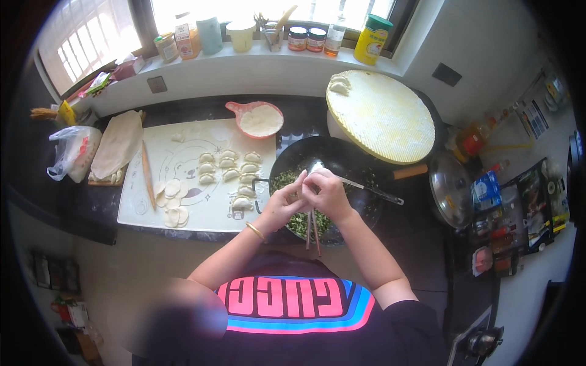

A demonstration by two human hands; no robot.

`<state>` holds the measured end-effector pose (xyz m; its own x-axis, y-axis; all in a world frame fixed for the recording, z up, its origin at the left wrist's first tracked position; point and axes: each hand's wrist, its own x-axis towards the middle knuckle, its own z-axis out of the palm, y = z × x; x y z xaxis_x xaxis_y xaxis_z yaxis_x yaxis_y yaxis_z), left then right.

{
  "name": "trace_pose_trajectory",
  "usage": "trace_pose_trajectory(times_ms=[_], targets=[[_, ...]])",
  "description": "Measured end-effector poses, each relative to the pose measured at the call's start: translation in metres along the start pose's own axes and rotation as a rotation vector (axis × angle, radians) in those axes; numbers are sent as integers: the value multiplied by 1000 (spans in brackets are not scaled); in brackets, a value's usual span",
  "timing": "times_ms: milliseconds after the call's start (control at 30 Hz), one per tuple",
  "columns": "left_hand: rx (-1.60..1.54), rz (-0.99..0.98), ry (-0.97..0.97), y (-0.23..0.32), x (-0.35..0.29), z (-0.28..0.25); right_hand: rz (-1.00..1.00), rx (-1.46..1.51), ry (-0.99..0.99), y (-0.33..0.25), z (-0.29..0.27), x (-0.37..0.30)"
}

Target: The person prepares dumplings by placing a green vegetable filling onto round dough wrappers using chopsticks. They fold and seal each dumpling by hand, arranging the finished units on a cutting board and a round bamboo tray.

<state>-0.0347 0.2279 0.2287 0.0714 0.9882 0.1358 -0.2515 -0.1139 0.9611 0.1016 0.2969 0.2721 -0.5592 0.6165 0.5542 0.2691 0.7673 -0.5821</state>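
Over the black wok, my left hand and my right hand meet with fingertips pinched together on a dumpling, which the fingers mostly hide. Chopped green filling lies in the wok beneath them. A pair of chopsticks sticks out over the wok's near rim, below my hands. A utensil with a long metal handle rests in the wok to the right. On the white mat at left, folded dumplings stand in rows, and round wrappers lie in an overlapping pile beside a rolling pin.
A pink ladle-shaped bowl of flour sits at the mat's far edge. Behind the wok is a floured round tray with a few dumplings. A pot lid stands at right. Jars and a yellow canister line the sill.
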Motion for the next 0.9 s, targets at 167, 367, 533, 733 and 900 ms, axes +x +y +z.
trace_pose_trajectory(times_ms=[167,367,533,733,900], targets=[[14,-34,37,-3,-1,-4,-33,29,28,1,4,-2],[-13,-26,7,-1,-4,-1,61,58,27,3,4,-7],[27,-59,53,-8,-3,-4,-19,58,95,1,12,-9],[-97,-59,78,0,-6,5,244,128,-34,-2,0,-11],[-99,-119,102,-5,-6,7,125,63,47,2,11,-15]])
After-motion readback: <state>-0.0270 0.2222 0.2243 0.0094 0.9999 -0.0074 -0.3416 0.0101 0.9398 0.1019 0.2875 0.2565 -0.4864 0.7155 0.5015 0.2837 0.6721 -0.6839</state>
